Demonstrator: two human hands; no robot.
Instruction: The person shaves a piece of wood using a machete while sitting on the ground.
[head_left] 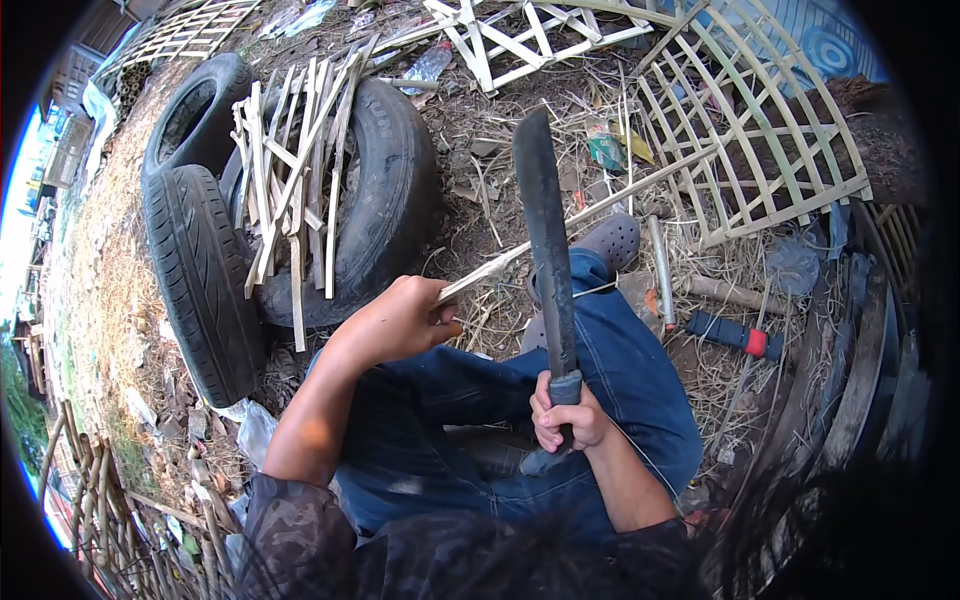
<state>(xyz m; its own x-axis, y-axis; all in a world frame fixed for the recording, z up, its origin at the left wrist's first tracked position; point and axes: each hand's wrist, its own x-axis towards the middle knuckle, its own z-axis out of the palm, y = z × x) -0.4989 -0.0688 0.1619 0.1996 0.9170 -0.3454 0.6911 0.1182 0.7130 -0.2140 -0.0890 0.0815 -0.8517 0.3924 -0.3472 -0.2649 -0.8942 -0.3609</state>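
My right hand [568, 414] is wrapped round the handle of a machete [545, 230], whose broad dark blade points up and away from me above my right leg. In my left hand [405, 318] is the near end of a long, pale bamboo strip [590, 212]. From there the strip slants away to the right, and the blade crosses in front of it. Its far end reaches the lattice panel [745, 130] of woven bamboo strips at the far right. My legs, in blue jeans [640, 370], are folded under both hands.
Several split strips [300, 160] lie across a tyre [400, 190] on the left, with another tyre [200, 290] leaning there. Another lattice frame [540, 40] is at the back. A metal tube [661, 270] and a dark object with a red band [735, 335] lie right of my leg.
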